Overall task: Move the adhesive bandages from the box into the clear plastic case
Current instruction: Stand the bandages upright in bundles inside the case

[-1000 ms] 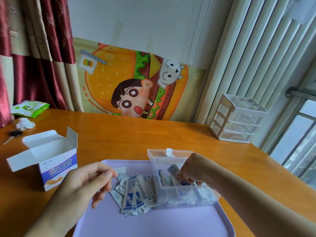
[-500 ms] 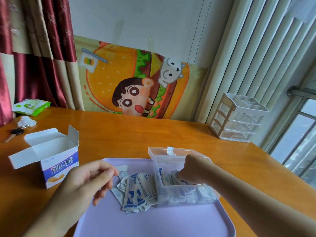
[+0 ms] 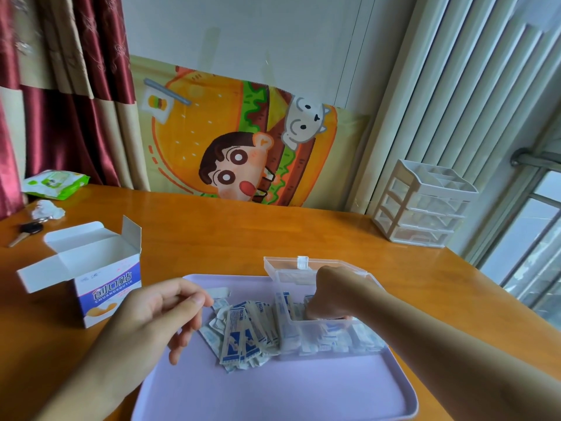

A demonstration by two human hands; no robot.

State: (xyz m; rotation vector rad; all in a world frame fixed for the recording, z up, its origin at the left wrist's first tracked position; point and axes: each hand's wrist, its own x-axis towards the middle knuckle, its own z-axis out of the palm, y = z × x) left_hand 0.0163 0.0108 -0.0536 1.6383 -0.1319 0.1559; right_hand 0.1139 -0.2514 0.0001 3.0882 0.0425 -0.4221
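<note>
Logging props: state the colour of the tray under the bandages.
Pale lilac tray, seen best in the head view.

Head view, forward-down, seemingly close over tray [image 3: 273, 396].

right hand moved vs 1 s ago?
Yes. The right hand has gone down into the clear plastic case: earlier it held bandages above the case's near rim, and now its fingers are below that rim, among the bandages inside.

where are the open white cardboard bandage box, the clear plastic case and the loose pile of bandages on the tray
open white cardboard bandage box [image 3: 107, 294]: head view, printed front face
clear plastic case [image 3: 315, 344]: head view, near wall
loose pile of wrapped bandages [image 3: 243, 332]: head view, blue-printed wrapper on top
</note>
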